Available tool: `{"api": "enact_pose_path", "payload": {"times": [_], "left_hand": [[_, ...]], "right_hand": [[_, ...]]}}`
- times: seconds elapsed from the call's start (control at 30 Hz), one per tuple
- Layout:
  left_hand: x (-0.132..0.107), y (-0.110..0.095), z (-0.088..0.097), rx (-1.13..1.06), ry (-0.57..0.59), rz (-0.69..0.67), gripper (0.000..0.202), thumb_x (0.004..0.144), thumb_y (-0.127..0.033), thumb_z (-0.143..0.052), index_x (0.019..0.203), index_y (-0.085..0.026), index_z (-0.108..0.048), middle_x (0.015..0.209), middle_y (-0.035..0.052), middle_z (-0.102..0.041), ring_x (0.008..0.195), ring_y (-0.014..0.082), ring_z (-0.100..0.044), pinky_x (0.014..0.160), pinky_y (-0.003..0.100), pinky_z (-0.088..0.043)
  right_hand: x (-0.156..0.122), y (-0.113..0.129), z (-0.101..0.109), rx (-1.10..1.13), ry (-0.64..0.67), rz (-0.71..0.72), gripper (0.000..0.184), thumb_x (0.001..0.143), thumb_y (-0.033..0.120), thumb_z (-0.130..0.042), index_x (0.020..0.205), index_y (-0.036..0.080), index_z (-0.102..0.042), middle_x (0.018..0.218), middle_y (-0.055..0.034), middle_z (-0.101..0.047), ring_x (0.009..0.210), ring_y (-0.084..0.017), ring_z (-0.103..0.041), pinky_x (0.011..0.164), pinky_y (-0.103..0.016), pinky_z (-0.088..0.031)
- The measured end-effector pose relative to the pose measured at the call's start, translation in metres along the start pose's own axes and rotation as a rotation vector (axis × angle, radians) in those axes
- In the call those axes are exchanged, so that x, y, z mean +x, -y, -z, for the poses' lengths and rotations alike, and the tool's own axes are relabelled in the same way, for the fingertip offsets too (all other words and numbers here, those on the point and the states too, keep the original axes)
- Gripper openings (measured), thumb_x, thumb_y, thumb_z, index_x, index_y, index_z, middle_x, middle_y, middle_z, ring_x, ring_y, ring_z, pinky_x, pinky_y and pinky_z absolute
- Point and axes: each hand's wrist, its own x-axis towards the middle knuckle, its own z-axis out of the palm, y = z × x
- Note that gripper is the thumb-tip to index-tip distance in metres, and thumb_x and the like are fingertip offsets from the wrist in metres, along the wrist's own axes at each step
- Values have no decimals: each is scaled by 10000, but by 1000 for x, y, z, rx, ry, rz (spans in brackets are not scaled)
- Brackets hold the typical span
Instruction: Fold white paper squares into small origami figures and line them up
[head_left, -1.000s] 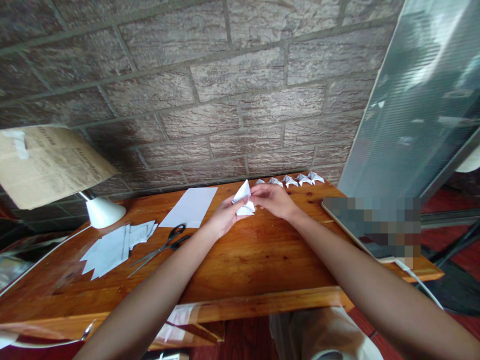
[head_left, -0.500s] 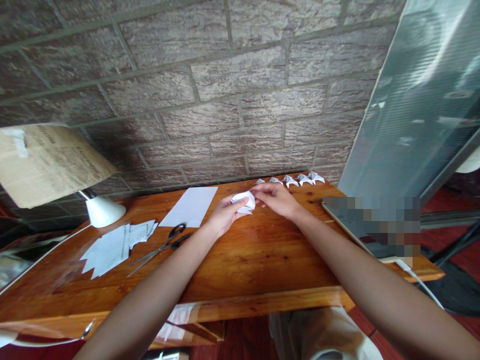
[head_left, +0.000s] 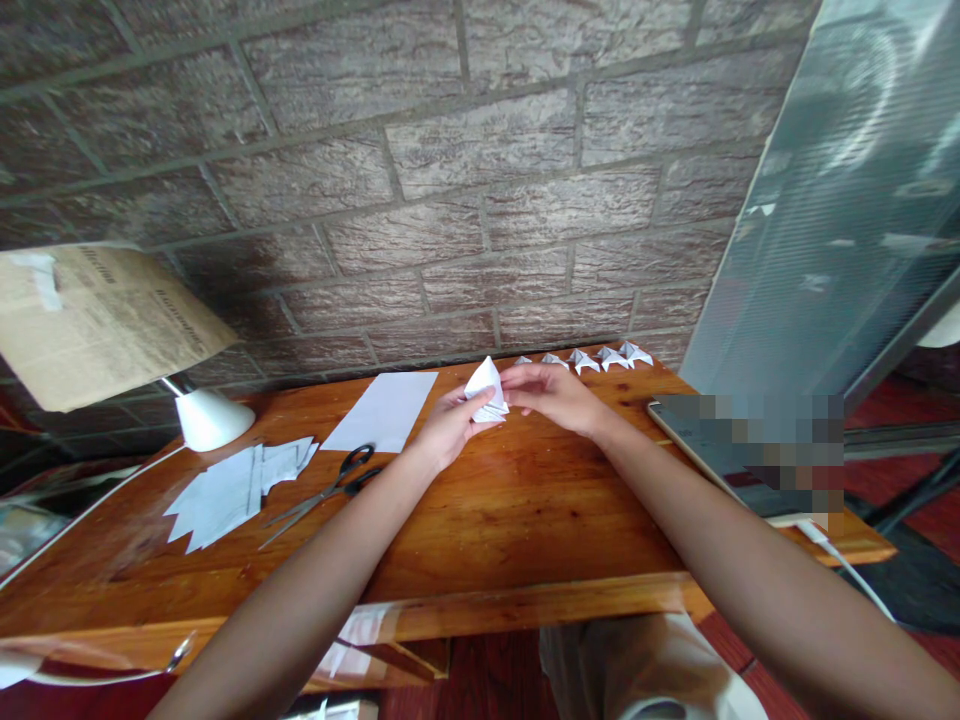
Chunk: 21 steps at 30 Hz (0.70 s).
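A small folded piece of white paper (head_left: 484, 380) is held up over the middle of the desk, its pointed flap standing upward. My left hand (head_left: 450, 425) is closed on it, the thumb lying across its front and the fingers behind. At the paper's right edge is my right hand (head_left: 551, 392), with bent fingers gripping the side; the exact fingertip contact is partly hidden. Behind my right hand stands a row of several small folded paper figures (head_left: 611, 357) along the wall.
A white sheet (head_left: 381, 410), black-handled scissors (head_left: 330, 490) and cut paper pieces (head_left: 225, 495) lie left on the wooden desk (head_left: 510, 530). A lamp (head_left: 214, 418) stands at far left. On the right is a dark flat device (head_left: 712, 440) with a white cable (head_left: 855, 575).
The folded paper's top flap has risen into an upright point, where it was lower and rounder before. My right fingers have shifted slightly at its edge. My left hand keeps its hold.
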Motion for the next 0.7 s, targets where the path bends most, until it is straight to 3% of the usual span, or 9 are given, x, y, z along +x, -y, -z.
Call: {"api": "enact_pose_path", "payload": {"times": [0.17, 0.4, 0.7], "left_hand": [[0, 2, 2, 33, -5, -39, 380, 645, -313, -831, 955, -133, -704, 917, 88, -727, 816, 165, -671, 825, 334, -528], [0, 1, 2, 56, -103, -82, 391, 595, -321, -853, 921, -165, -706, 839, 45, -712, 735, 145, -655, 751, 308, -530], [2, 3, 3, 47, -49, -106, 385, 600, -315, -850, 921, -152, -713, 865, 51, -716, 786, 155, -664, 848, 346, -515]], "right_hand": [[-1, 3, -1, -2, -8, -31, 309, 738, 351, -732, 992, 177, -709, 916, -51, -735, 814, -159, -674, 632, -232, -513], [-1, 4, -2, 46, 0, -42, 394, 641, 320, -815, 988, 173, -699, 937, -57, -743, 794, -156, -670, 617, -232, -509], [0, 0, 0, 75, 23, -47, 391, 612, 310, -832, 944, 160, -691, 866, -45, -739, 750, -148, -666, 619, -243, -505]]}}
